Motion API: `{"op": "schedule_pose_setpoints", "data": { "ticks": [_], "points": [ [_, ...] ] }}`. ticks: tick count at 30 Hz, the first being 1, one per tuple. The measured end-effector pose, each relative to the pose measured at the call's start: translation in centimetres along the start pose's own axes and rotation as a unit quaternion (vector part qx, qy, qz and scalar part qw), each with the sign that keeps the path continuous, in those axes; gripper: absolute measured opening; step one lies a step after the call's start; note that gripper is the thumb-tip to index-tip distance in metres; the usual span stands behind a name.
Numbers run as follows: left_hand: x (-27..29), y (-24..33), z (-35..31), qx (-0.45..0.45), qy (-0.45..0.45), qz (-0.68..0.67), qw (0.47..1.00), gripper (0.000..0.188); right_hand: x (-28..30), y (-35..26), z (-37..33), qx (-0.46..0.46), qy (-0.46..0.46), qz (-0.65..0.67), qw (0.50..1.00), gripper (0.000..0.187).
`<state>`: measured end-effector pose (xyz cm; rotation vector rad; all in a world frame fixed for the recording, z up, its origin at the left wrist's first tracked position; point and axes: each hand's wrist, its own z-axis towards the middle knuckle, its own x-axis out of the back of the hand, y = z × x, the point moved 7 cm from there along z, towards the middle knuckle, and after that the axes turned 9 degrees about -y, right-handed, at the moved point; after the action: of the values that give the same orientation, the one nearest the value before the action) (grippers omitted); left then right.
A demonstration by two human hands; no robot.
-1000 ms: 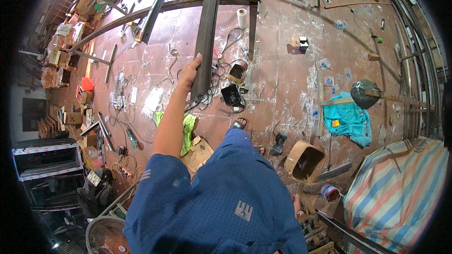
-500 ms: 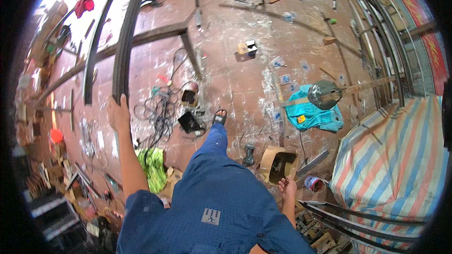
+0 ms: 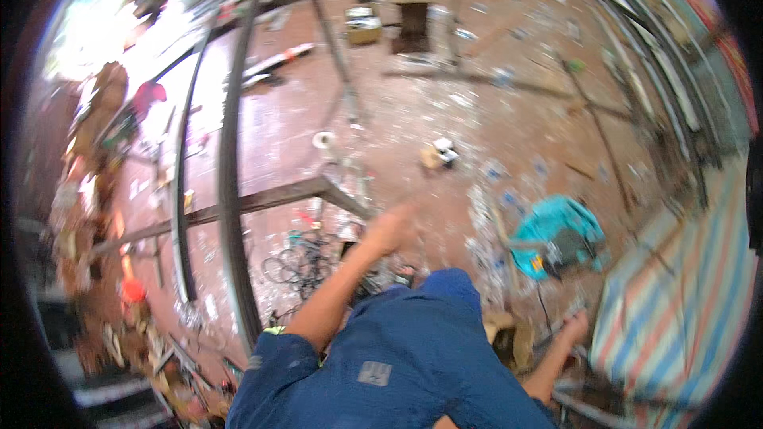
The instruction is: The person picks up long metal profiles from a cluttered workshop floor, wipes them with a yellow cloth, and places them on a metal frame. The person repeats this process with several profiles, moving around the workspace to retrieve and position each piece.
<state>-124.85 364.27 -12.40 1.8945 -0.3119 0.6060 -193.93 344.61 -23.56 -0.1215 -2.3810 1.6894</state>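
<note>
Colours, workshop floor view

Floor (image 3: 413, 119) reddish-brown, speckled with white and pale debris. Long metal bar (image 3: 230, 191) dark grey; crossing beam (image 3: 262, 200) brownish-grey. Shirt (image 3: 397, 357) solid blue with small grey patch. Cloth (image 3: 556, 226) teal, yellow bit at its edge. Tarp (image 3: 675, 326) striped blue, white, red-orange. Cable tangle (image 3: 306, 258) black. Small object (image 3: 133, 290) at left orange-red. Roll (image 3: 323, 140) white.

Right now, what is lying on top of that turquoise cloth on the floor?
On the turquoise cloth sits a dark, roundish object, with a small yellow-orange piece at the cloth's near edge. The picture is blurred, so their kind is unclear, and whatever lies under the cloth is covered.
</note>
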Motion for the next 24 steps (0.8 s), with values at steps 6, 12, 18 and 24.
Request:
{"op": "schedule_pose_setpoints", "data": {
  "ticks": [6, 12, 18, 24],
  "points": [
    [-5.5, -2.6, 8.8, 0.051, -0.195, 0.06, 0.978, 0.066, -7.9, -9.1, 8.6, -0.085, 0.036, -0.053, 0.994, 0.078],
    [-4.5, -20.2, 11.8, 0.298, -0.125, 0.062, 0.944, 0.054, -10.9, -11.9, 21.7, -0.082, 0.055, -0.294, 0.951, 0.084],
    [0.0, -26.7, 14.5, 0.412, 0.021, -0.111, 0.904, 0.06, -10.9, -14.0, 27.8, -0.08, 0.041, -0.258, 0.962, 0.08],
    [-0.3, -18.6, 37.0, 0.462, -0.15, -0.118, 0.866, 0.042, -11.0, -15.9, 25.6, -0.105, 0.142, -0.274, 0.945, 0.098]
  ]
}}
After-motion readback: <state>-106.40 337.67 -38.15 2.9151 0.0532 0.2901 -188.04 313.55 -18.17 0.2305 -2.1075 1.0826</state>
